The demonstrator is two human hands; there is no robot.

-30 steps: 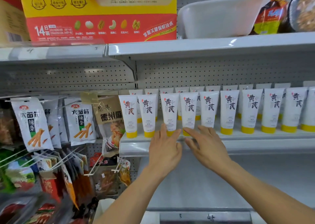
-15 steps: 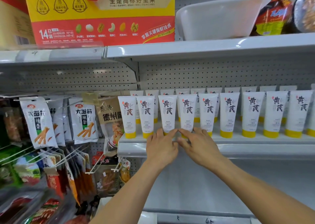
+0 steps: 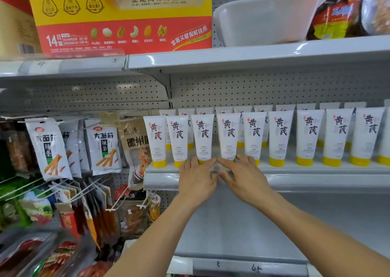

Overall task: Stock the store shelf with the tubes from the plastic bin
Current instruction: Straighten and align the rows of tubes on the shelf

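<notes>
Nearest, the left hand (image 3: pixel 197 180) and the right hand (image 3: pixel 244 180) lie flat at the shelf (image 3: pixel 316 180) edge. Their fingers are straight and the tips touch the bottoms of two middle tubes (image 3: pixel 202 133); neither hand grasps anything. Just beyond, the tubes stand upright on yellow caps (image 3: pixel 276 162) in two rows. They look light, smooth and soft-walled, so probably they tip easily; better to hold one low, near the stiff cap. Farther up, the bin (image 3: pixel 268 17) sits on the upper shelf.

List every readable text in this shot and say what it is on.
"黄芪": white tubes.
"全是高标好坚果": yellow box.
"14日装": its red band.
"大面筋 辣条": hanging snack bags.
"45": handwritten, bottom shelf strip.
Tubes' fine print: too small to read.
</notes>
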